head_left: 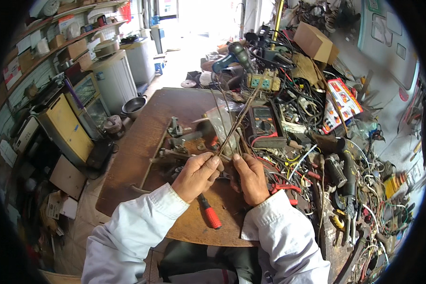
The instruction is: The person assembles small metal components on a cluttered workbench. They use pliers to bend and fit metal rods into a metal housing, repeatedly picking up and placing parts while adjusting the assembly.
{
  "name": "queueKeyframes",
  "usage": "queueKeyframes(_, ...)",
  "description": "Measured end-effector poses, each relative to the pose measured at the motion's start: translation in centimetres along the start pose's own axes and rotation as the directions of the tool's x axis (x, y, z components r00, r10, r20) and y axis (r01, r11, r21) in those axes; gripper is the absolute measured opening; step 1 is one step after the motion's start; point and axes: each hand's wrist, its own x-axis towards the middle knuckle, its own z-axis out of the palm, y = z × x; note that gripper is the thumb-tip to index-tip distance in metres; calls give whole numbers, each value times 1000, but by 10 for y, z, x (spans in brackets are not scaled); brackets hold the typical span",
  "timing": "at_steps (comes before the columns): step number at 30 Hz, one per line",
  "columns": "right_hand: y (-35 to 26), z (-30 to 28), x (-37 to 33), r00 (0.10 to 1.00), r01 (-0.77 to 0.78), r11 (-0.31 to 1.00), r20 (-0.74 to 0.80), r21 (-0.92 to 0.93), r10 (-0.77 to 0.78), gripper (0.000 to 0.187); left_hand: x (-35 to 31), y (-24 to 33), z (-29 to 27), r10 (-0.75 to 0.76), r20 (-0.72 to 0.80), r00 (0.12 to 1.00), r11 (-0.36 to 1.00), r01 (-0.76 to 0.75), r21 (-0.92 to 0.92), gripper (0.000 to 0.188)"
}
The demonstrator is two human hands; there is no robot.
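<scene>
Brown tabletop point(133, 137); left hand point(197, 175) pinches thin rods point(232, 132).

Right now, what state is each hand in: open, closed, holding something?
Left hand: closed, holding thin rods.
Right hand: closed, thumb against curled fingers; what it grips, if anything, cannot be told.

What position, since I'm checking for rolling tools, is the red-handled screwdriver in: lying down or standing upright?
Lying down: the red-handled screwdriver rests lengthwise on the brown tabletop, its handle toward the near edge.
</scene>
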Motion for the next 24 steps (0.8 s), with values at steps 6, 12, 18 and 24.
queueKeyframes(6, 16, -9, -2, 927, 332, 577, 147, -746, -345, 20, 4, -1, -6, 80, -132, 988, 996, -73, 58, 27)
queueKeyframes(12, 6, -1, -14, 910, 355, 375, 224, -856, -348, 27, 8, -4, -2, 279, -130, 951, 899, -211, 385, 24)
queueKeyframes(18, -5, -8, -7, 949, 305, 888, 34, -344, -313, 25, 8, -8, 0, 335, -99, 937, 853, -257, 454, 20)
queueKeyframes(24, -16, -13, -5, 955, 280, 959, -118, 44, -273, 24, 5, -9, 3, 375, -95, 922, 766, -250, 593, 19)
